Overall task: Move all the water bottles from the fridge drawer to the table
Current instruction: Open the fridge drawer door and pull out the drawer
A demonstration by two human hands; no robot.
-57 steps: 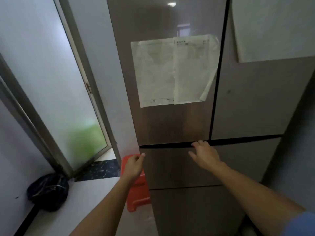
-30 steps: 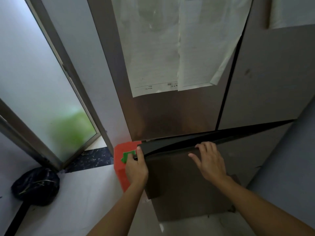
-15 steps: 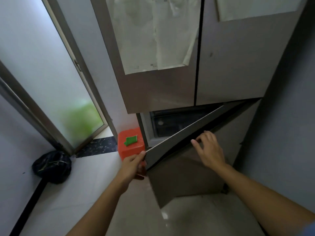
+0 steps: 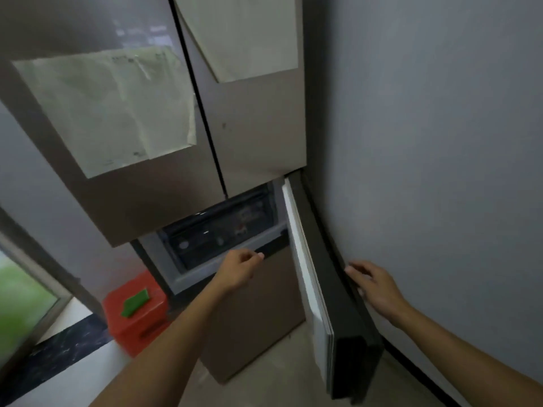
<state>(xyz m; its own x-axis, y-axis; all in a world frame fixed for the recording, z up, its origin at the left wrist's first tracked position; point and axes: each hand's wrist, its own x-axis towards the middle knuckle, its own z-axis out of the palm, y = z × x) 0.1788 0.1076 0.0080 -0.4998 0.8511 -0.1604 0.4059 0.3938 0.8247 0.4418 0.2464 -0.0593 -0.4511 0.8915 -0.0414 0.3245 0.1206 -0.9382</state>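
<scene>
The fridge's lower door (image 4: 305, 277) stands swung wide to the right, its white inner side facing me. Behind it sits a dark see-through drawer (image 4: 223, 230) in a pale frame. Through the drawer I make out blurred pale round shapes (image 4: 184, 245), possibly bottle caps; no whole water bottle is plainly visible. My left hand (image 4: 239, 267) hovers at the drawer's front rim with fingers loosely curled, holding nothing. My right hand (image 4: 374, 286) rests with spread fingers on the dark outer edge of the open door.
Paper sheets (image 4: 114, 110) are stuck on the upper fridge doors. A red box (image 4: 136, 311) with a green piece on top stands on the floor left of the fridge. A grey wall (image 4: 426, 142) runs close along the right. A glass door (image 4: 20, 298) is at the far left.
The lower door has swung from half open to fully open on the right. My left hand let go of its edge and moved up to the drawer front; my right hand followed the door.
</scene>
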